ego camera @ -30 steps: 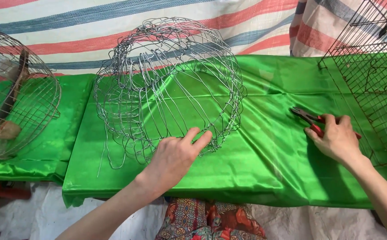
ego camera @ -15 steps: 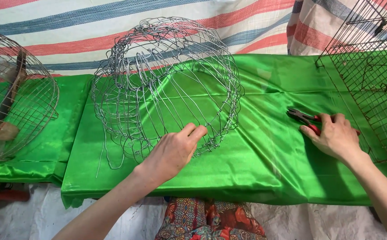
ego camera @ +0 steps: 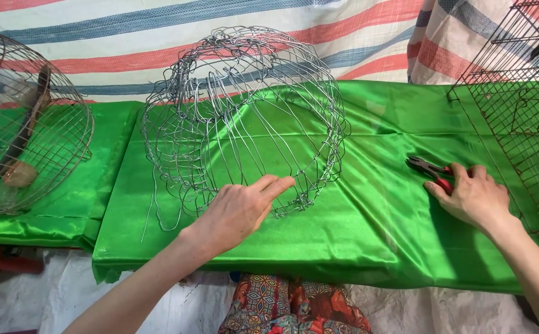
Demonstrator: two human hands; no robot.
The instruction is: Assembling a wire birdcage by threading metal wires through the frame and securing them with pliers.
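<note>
Here, in the head view, a dome-shaped wire frame [ego camera: 245, 117] of thin silver wire lies on its side on the desk [ego camera: 375, 235], which is draped in bright green satin cloth; its open mouth faces the camera, its ribs are joined by twisted rings, and loose wire ends trail down at its lower left. There is one such unfinished frame, one pair of red-handled pliers [ego camera: 429, 169], one round mesh cage [ego camera: 25, 124] at the far left and one rectangular grid cage [ego camera: 517, 105] at the far right. The left hand [ego camera: 238, 210] is at the lower rim of the frame, fingers [ego camera: 279, 184] stretched out loosely and touching the rim wire without closing on it. The right hand [ego camera: 474, 196] rests well to the right of the frame, its fingers curled over the red handles of the pliers, whose dark nose points left toward the frame; whether they truly grip the handles cannot be told. Behind the desk hangs a striped tarpaulin [ego camera: 127, 37] in red, blue and white.
</note>
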